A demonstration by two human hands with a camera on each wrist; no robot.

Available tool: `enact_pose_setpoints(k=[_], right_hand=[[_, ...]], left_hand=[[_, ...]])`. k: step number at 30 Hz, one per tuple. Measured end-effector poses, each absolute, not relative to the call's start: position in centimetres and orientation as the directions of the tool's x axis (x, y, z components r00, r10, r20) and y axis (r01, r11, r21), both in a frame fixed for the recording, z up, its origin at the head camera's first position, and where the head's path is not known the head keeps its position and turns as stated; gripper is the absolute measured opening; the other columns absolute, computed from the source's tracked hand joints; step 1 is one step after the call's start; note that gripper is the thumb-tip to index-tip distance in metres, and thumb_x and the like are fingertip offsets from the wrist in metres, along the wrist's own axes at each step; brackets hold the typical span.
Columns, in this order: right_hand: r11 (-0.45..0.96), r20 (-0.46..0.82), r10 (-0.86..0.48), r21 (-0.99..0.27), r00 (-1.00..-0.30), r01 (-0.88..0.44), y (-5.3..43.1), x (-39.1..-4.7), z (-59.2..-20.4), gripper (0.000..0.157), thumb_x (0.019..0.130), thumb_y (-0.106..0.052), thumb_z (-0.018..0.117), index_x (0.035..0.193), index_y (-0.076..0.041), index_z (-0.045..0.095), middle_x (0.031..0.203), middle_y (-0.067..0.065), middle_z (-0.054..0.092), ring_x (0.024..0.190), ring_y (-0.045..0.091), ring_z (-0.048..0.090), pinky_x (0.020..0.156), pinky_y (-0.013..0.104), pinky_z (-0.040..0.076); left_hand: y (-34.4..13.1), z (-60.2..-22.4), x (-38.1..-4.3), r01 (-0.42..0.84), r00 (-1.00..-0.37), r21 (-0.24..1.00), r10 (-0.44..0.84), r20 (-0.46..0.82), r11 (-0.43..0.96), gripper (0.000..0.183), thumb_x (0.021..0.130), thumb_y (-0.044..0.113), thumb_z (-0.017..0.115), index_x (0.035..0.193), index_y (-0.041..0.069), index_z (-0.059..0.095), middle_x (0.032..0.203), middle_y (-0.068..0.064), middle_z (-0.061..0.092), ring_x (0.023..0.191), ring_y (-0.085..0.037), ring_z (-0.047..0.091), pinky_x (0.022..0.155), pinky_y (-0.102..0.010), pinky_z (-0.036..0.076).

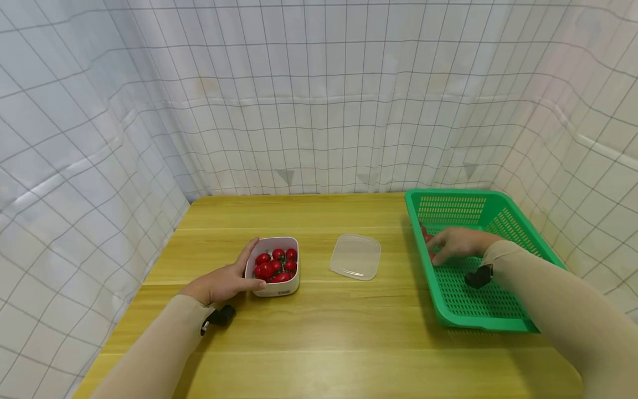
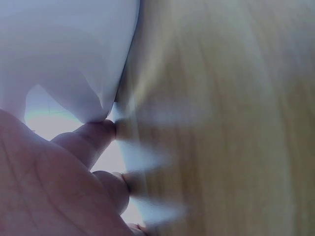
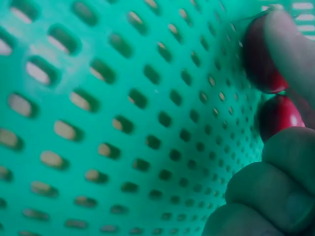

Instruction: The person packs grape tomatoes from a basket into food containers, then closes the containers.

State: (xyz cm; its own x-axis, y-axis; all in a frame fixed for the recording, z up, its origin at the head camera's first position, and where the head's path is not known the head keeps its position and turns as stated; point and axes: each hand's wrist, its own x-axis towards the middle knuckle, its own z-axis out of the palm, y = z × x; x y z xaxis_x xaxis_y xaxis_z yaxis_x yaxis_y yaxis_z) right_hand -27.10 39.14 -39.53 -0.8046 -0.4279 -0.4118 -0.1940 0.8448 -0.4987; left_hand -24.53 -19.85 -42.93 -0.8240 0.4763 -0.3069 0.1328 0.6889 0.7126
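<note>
A square white plastic container [image 1: 275, 290] holding several red cherry tomatoes [image 1: 276, 266] stands on the table at the left. My left hand [image 1: 226, 281] holds its left side, thumb at the near rim and fingers along the outer wall; the left wrist view shows fingertips against that wall. Inside the green basket [image 1: 437, 299], my right hand [image 1: 461, 242] reaches to the left wall, where cherry tomatoes lie partly hidden. In the right wrist view my thumb lies over one cherry tomato [image 3: 258, 56], with curled fingers beside a second tomato [image 3: 278, 115].
A clear, square plastic lid [image 1: 355, 256] lies flat on the wooden table [image 1: 319, 343] between container and basket. Slotted basket walls rise around my right hand. White grid-patterned curtains [image 1: 324, 111] hang behind the table and at both sides.
</note>
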Motion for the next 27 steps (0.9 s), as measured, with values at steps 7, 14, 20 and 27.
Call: enact_pose_setpoints(k=[7,14,20,27], right_hand=[[0.842,-0.428,-0.426,-0.509,-0.797,-0.177,39.4,-27.1,-39.4,0.059,0.095,-0.031,0.078,0.141,0.002,0.064,0.15,0.031,0.056,0.138,0.057,0.051,0.105,0.065,0.051],[0.836,-0.434,-0.416,-0.529,-0.799,-0.148,39.7,-27.1,-40.1,0.061,0.096,-0.033,0.077,0.143,0.004,0.062,0.152,0.032,0.052,0.146,0.06,0.038,0.112,0.07,0.041],[0.829,-0.452,-0.408,-0.547,-0.793,-0.115,40.0,-27.2,-40.5,0.065,0.096,-0.035,0.076,0.146,0.004,0.059,0.155,0.032,0.049,0.148,0.06,0.035,0.115,0.071,0.037],[0.823,-0.475,-0.412,-0.561,-0.778,-0.093,40.2,-27.4,-40.7,0.068,0.097,-0.034,0.076,0.149,0.004,0.055,0.158,0.034,0.044,0.147,0.06,0.035,0.115,0.07,0.038]], left_hand=[[-19.9,-42.9,-24.5,0.134,-0.825,0.714,0.476,-0.304,0.688,0.12,0.093,0.053,0.072,0.168,0.026,-0.017,0.173,-0.03,0.014,0.151,-0.058,0.032,0.121,-0.071,0.027],[-19.9,-43.0,-24.6,0.142,-0.825,0.708,0.479,-0.301,0.691,0.12,0.092,0.055,0.072,0.168,0.027,-0.017,0.172,-0.03,0.016,0.151,-0.058,0.033,0.121,-0.072,0.027],[-19.7,-42.9,-24.4,0.138,-0.824,0.711,0.478,-0.304,0.69,0.119,0.092,0.054,0.071,0.168,0.028,-0.017,0.172,-0.03,0.018,0.15,-0.058,0.035,0.121,-0.072,0.028],[-19.7,-42.7,-24.2,0.147,-0.827,0.7,0.475,-0.3,0.698,0.118,0.093,0.054,0.071,0.168,0.026,-0.017,0.171,-0.031,0.018,0.149,-0.059,0.036,0.12,-0.072,0.028]])
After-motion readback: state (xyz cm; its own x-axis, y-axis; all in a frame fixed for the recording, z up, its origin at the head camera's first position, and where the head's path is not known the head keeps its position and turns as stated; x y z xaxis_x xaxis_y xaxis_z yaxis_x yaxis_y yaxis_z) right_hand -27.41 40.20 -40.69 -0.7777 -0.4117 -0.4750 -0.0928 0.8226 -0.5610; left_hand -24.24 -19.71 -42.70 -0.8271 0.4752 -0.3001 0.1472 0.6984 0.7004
